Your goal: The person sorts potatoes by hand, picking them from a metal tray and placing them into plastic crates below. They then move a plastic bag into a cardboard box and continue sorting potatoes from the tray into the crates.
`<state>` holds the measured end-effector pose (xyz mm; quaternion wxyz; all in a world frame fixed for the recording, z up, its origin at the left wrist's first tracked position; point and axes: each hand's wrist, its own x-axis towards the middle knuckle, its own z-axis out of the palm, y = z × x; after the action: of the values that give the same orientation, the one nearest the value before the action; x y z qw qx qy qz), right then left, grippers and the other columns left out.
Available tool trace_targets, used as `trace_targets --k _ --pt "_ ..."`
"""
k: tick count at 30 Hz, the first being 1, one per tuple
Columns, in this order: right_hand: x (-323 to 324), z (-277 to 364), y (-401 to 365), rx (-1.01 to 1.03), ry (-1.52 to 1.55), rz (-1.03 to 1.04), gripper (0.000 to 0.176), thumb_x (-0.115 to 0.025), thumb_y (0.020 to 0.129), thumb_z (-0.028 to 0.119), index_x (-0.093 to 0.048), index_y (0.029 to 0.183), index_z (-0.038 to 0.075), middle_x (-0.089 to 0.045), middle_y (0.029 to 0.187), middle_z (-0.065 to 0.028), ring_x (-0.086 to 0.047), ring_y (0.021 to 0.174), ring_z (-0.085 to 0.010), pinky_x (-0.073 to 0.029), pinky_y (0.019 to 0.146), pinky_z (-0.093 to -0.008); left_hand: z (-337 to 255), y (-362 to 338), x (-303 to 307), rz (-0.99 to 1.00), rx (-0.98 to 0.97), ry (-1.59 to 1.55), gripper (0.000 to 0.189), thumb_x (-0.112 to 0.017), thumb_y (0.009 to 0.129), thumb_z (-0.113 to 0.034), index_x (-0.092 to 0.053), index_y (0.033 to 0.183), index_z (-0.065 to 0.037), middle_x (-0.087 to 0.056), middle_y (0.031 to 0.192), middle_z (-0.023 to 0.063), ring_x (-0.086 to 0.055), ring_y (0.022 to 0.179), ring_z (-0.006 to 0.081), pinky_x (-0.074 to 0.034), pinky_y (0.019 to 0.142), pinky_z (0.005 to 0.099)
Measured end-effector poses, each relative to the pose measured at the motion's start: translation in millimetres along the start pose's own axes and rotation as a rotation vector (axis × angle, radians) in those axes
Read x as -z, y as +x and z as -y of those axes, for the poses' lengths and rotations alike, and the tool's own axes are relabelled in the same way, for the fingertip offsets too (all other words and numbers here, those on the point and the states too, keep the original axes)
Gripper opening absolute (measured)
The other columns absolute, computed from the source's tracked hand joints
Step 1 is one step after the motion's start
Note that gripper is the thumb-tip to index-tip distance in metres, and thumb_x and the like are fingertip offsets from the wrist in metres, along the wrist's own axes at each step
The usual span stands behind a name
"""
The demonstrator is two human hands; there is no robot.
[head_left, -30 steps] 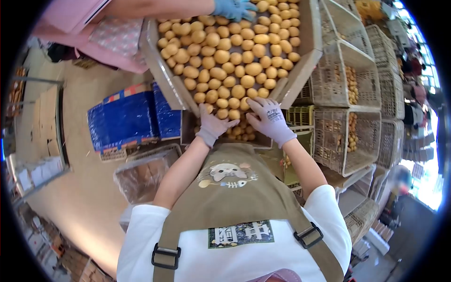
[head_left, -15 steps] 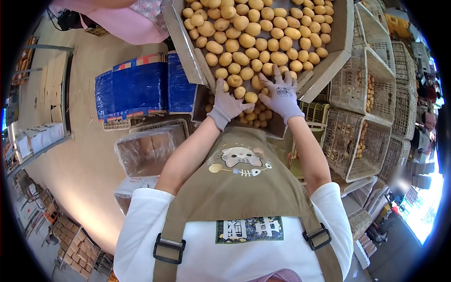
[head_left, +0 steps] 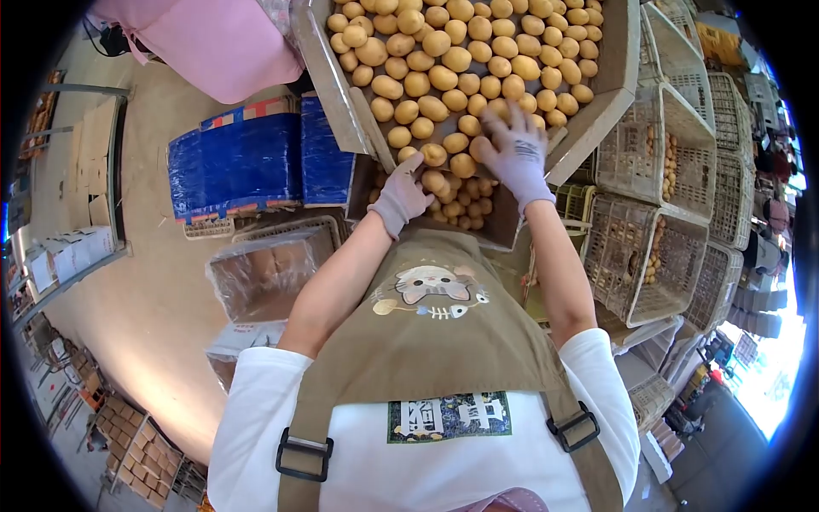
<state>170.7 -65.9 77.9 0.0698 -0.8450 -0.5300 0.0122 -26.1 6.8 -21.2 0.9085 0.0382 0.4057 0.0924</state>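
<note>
Many round yellow-brown potatoes [head_left: 456, 60] lie spread on a wooden-sided sorting tray [head_left: 604, 111]. The tray narrows toward me to an opening above a box [head_left: 503, 230] that holds more potatoes [head_left: 465, 207]. My left hand [head_left: 403, 194], in a pale glove, is at the left of this opening, fingers toward the potatoes; its grip is partly hidden. My right hand [head_left: 518, 155], gloved too, reaches over the tray's right lower part with its fingers spread over potatoes, slightly blurred.
Stacked plastic crates [head_left: 636, 256], some with potatoes, stand at the right. Blue wrapped boxes [head_left: 239, 162] and a plastic-covered carton [head_left: 269, 273] are at the left. A person in pink [head_left: 213, 51] is at the upper left.
Both hands have moved slightly apart, and the right fingers have spread higher over the tray. Potatoes near the opening have shifted toward the box. The person in pink reaches further into view.
</note>
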Motion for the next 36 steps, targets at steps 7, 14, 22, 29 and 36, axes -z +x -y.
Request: trace_targets --k 7,14,22,29,36 --pt "-11 -18 5 -0.070 0.147 0.105 0.061 -0.064 0.082 0.053 -0.053 0.140 0.038 -0.034 0.156 -0.0199 -0.022 0.146 -0.0456 -0.016 0.115 -0.0659 -2 -12 -32 -0.174 -0.041 -0.255 0.080 -0.053 0.090 -0.065 -0.032 0.151 -0.017 -0.038 0.152 0.0087 -0.035 0.142 0.0280 -0.023 0.114 0.0608" --pt "4 -2 -4 -0.004 0.018 0.403 0.049 -0.065 0.084 0.050 -0.065 0.129 0.031 -0.043 0.153 -0.0129 -0.026 0.142 -0.0506 -0.016 0.116 -0.0646 -7 -3 -11 0.121 0.049 -0.239 0.055 -0.049 0.098 -0.050 -0.041 0.143 -0.019 -0.044 0.149 0.0058 -0.038 0.140 0.0352 -0.025 0.111 0.0696" --pt "-9 17 -10 -0.029 0.025 0.442 0.064 -0.066 0.078 0.055 -0.055 0.139 0.039 -0.010 0.166 -0.0188 -0.004 0.147 -0.0563 -0.004 0.114 -0.0712 -11 -9 -34 0.065 0.039 -0.262 0.093 -0.034 0.086 -0.083 -0.025 0.156 -0.021 -0.030 0.160 0.0061 -0.024 0.148 0.0355 -0.015 0.113 0.0693" --pt "-4 5 -25 0.166 0.022 0.466 0.058 -0.063 0.083 0.046 -0.056 0.139 0.035 -0.027 0.162 -0.0118 -0.013 0.149 -0.0451 -0.008 0.120 -0.0603 -11 -4 -27 0.188 0.076 -0.341 0.091 -0.028 0.088 -0.080 -0.022 0.157 -0.020 -0.025 0.162 0.0089 -0.020 0.149 0.0407 -0.015 0.113 0.0699" --pt "19 -36 -18 -0.277 0.706 -0.038 0.034 -0.066 0.086 0.016 -0.066 0.119 0.006 -0.067 0.114 -0.0196 -0.066 0.102 -0.0356 -0.051 0.093 -0.0418 1 -6 -27 0.153 0.046 -0.280 0.085 -0.030 0.089 -0.075 -0.030 0.154 -0.021 -0.030 0.159 0.0103 -0.029 0.145 0.0425 -0.028 0.107 0.0742"
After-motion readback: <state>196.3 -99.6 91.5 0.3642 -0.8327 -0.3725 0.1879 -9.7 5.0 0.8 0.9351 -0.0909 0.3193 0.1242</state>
